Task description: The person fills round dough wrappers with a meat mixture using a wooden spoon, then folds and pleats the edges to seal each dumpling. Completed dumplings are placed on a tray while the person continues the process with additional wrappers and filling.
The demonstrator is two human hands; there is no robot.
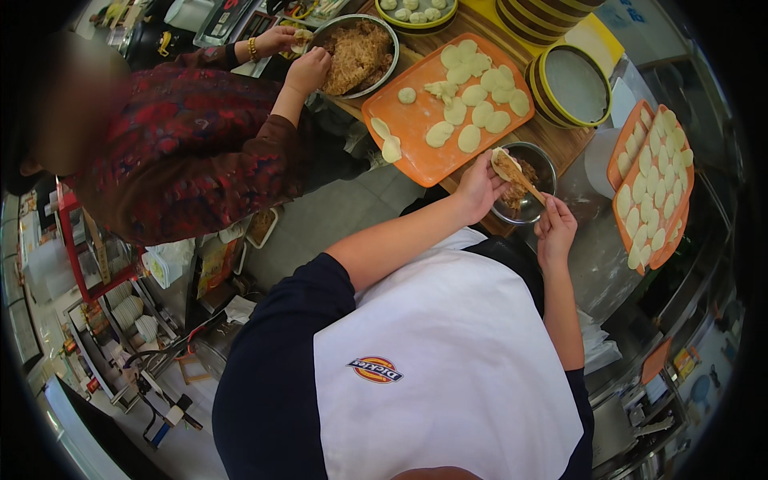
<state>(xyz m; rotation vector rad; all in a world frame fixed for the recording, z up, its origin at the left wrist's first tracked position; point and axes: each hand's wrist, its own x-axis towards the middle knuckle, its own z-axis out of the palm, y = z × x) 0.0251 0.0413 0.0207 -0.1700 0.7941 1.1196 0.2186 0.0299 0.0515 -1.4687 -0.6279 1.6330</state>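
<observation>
My left hand [482, 187] holds a round dough wrapper [499, 161] with brown filling on it. In my right hand [555, 227] is a wooden spatula [528, 186], its far end pressed onto the filling in the wrapper. Both hands are over the near rim of a steel bowl [547, 174] that contains more brown filling [515, 197]. Beyond the bowl, an orange tray [408, 132] carries many flat dough wrappers [469, 138], some overlapping, and one closed bun [407, 95] near its left part.
To the left a co-worker [198, 144] works over a large bowl of filling [360, 54]. Round steamers [570, 84] stand at the back right, and another steamer [414, 24] holds several buns. On the right, stacked orange trays [654, 180] carry more wrappers, beside a floured steel counter [591, 264].
</observation>
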